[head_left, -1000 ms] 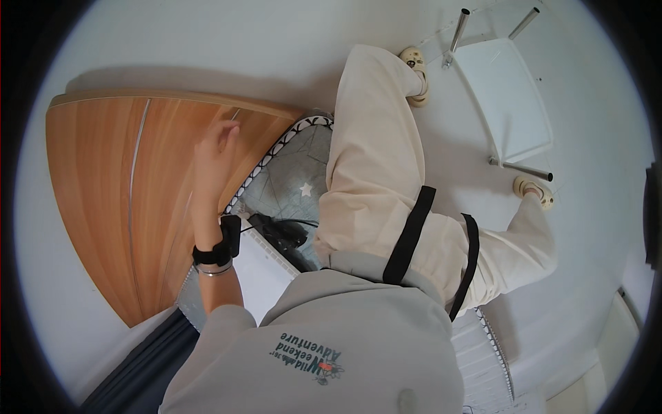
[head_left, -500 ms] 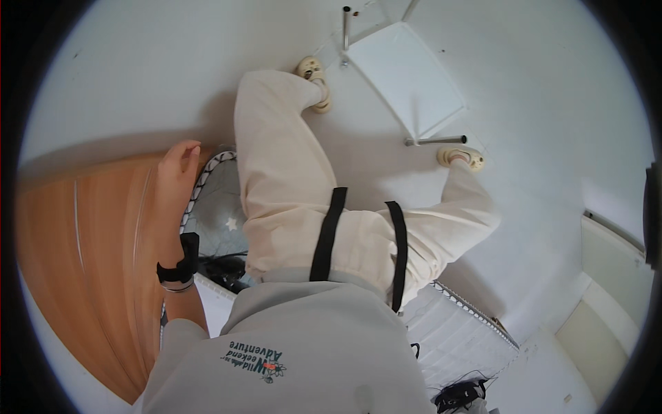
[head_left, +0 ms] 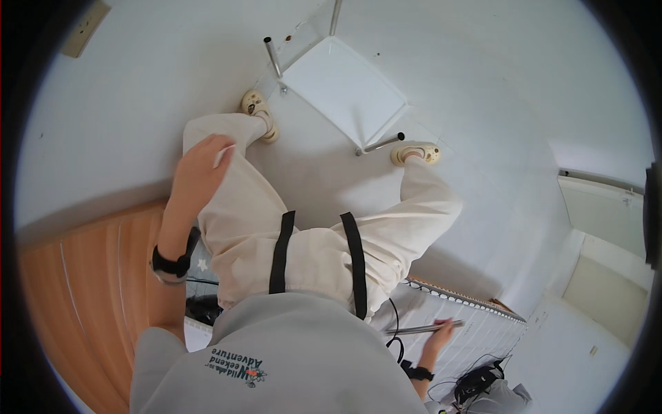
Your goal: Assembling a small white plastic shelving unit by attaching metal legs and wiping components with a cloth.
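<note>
"Right hand [head_left: 441, 334] in the head view: what's it doing?"

"Clamped on a slim metal rod [head_left: 416, 329], over the pale quilted surface [head_left: 486, 328], near its trimmed edge."

"And the left hand [head_left: 203, 162]?"

"Fingers curled over the left trouser leg [head_left: 241, 207]; whether they pinch anything, I can't tell."

"Any room to move?"

"Plenty of open floor [head_left: 338, 186] between the knees and the white panel [head_left: 348, 90]. The wooden board [head_left: 96, 276] crowds the left forearm."

"What's different from half a second ago?"

"The right hand and rod have come into view, and the left hand has left the board's far edge."

"Count things for me."

"One panel, three metal legs [head_left: 274, 58] showing on it, two shoes [head_left: 417, 154], two black straps [head_left: 355, 265]; the rod looks single, though it's slightly blurred."
</note>
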